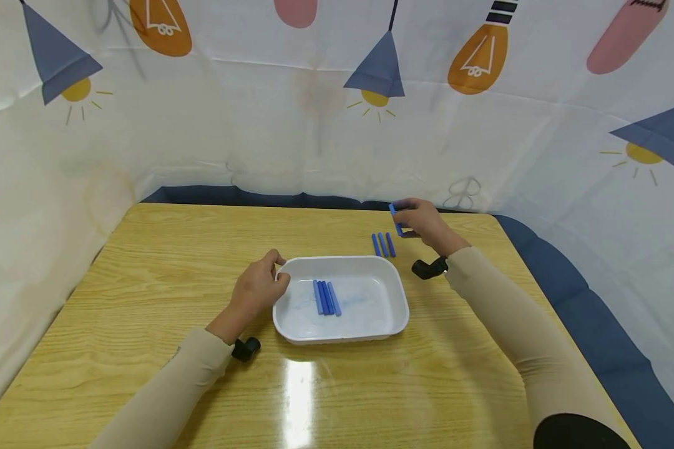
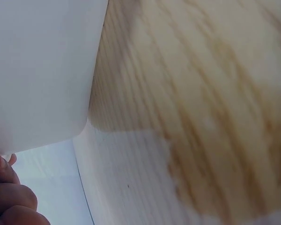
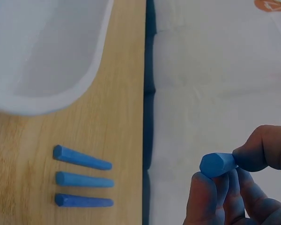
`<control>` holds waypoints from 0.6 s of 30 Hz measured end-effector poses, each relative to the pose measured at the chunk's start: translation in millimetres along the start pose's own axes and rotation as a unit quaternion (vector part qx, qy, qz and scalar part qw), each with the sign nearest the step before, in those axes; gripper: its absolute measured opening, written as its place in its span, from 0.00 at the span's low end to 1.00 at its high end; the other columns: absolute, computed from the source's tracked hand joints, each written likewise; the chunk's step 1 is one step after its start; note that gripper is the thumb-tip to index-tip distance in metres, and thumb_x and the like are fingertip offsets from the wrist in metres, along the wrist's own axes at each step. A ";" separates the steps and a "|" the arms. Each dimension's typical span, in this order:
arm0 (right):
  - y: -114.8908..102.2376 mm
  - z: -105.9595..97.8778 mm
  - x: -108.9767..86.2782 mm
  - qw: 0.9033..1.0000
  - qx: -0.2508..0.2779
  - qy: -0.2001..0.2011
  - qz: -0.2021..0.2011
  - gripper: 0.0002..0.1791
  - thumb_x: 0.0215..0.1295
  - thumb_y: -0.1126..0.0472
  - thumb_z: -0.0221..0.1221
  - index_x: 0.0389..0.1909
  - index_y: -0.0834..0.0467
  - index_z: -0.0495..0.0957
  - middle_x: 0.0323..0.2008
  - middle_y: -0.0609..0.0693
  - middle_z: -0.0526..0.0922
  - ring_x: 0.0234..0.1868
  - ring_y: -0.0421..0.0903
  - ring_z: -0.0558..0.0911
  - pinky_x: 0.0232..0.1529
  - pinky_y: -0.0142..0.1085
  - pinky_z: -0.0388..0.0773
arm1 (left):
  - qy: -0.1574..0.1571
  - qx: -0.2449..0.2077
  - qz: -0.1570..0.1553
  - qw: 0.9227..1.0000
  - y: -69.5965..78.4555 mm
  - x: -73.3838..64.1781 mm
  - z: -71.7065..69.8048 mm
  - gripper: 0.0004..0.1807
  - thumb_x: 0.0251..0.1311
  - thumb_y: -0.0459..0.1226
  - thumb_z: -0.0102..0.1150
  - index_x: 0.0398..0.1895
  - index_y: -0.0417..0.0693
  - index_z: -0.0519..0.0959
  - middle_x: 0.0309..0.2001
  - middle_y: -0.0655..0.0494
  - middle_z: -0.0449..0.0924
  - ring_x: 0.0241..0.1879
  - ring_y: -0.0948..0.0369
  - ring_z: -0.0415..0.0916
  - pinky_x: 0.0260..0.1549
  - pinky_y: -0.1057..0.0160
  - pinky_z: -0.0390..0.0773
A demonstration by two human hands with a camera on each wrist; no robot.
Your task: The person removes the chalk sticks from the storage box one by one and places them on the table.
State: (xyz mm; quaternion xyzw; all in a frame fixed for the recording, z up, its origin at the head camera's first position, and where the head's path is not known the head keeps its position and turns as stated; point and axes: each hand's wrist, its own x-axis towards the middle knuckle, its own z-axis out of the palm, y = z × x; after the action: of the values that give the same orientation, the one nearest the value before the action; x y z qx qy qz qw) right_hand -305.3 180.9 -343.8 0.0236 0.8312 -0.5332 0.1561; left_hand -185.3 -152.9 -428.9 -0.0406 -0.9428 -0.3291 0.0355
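Observation:
My right hand (image 1: 421,221) pinches a light blue chalk stick (image 3: 218,163) between thumb and fingers, above the far right part of the table. Close by, three blue chalk sticks (image 1: 383,244) lie side by side on the wood; the right wrist view shows their slightly tapered shape. A white plastic tray (image 1: 371,337) sits nearer to me, and my left hand (image 1: 256,284) grips its far left corner by the rim. Inside it several blue chalk sticks (image 1: 327,298) lie in a row, with faint blue smudges on the tray floor. Curled fingers (image 2: 14,199) show at the tray's edge in the left wrist view.
The wooden table (image 1: 163,299) ends behind the loose sticks, where a dark blue strip (image 1: 247,196) runs along the foot of a white printed curtain (image 1: 247,125). Both wrists wear small black cameras (image 1: 429,269).

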 end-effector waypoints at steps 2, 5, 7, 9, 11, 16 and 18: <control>2.3 -0.2 3.3 1.000 0.006 0.000 0.005 0.30 0.66 0.61 0.53 0.69 0.58 0.61 0.62 0.60 0.67 0.57 0.56 0.73 0.59 0.52 0.72 | 0.001 0.001 0.002 1.000 -0.2 0.1 0.1 0.16 0.56 0.41 0.49 0.47 0.47 0.73 0.22 0.54 0.72 0.16 0.60 0.64 0.15 0.64 0.63; 5.3 -0.4 7.9 1.000 0.012 0.001 0.012 0.30 0.66 0.61 0.53 0.70 0.58 0.60 0.63 0.60 0.66 0.59 0.58 0.72 0.60 0.53 0.71 | 0.001 0.000 0.001 1.000 -0.1 0.4 0.1 0.16 0.57 0.41 0.50 0.47 0.47 0.73 0.22 0.53 0.72 0.16 0.60 0.64 0.14 0.64 0.63; 7.5 -0.1 11.1 1.000 0.013 0.003 0.017 0.31 0.66 0.61 0.53 0.70 0.58 0.60 0.63 0.60 0.66 0.60 0.58 0.72 0.60 0.52 0.71 | -0.002 0.002 0.001 1.000 -0.2 0.8 0.1 0.16 0.57 0.41 0.50 0.48 0.47 0.73 0.22 0.53 0.72 0.16 0.60 0.64 0.14 0.64 0.63; 9.6 0.1 14.3 1.000 0.012 0.008 0.021 0.31 0.66 0.61 0.53 0.70 0.57 0.61 0.63 0.59 0.66 0.59 0.57 0.72 0.60 0.52 0.71 | -0.001 0.002 0.001 1.000 -0.4 1.0 -0.1 0.16 0.57 0.41 0.49 0.48 0.47 0.73 0.22 0.53 0.72 0.16 0.60 0.64 0.14 0.64 0.63; 12.1 0.3 17.7 1.000 0.009 0.012 0.025 0.31 0.66 0.60 0.53 0.69 0.57 0.61 0.62 0.58 0.67 0.56 0.55 0.73 0.60 0.51 0.72 | 0.000 0.004 0.001 1.000 -0.4 1.0 -0.3 0.16 0.57 0.41 0.50 0.48 0.47 0.73 0.21 0.54 0.72 0.16 0.60 0.64 0.14 0.64 0.63; 20.1 0.4 25.9 0.999 0.005 0.024 0.035 0.29 0.66 0.60 0.53 0.68 0.57 0.64 0.56 0.55 0.70 0.48 0.50 0.75 0.58 0.51 0.74 | -0.003 0.003 0.000 1.000 0.1 0.6 -0.8 0.16 0.57 0.40 0.50 0.48 0.47 0.73 0.21 0.53 0.72 0.16 0.60 0.64 0.14 0.64 0.63; 24.1 0.7 29.2 0.999 0.003 0.029 0.039 0.28 0.67 0.60 0.53 0.68 0.56 0.64 0.54 0.54 0.70 0.46 0.49 0.75 0.57 0.50 0.75 | -0.005 0.004 0.000 1.000 0.2 0.7 -0.8 0.16 0.57 0.40 0.50 0.48 0.46 0.73 0.21 0.53 0.72 0.16 0.59 0.64 0.14 0.63 0.63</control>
State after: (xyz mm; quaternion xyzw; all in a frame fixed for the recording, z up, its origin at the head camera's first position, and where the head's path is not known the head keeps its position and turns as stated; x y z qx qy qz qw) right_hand -327.9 186.9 -373.6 0.0722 0.8323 -0.5280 0.1525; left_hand -186.0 -153.2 -428.1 -0.0420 -0.9441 -0.3256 0.0313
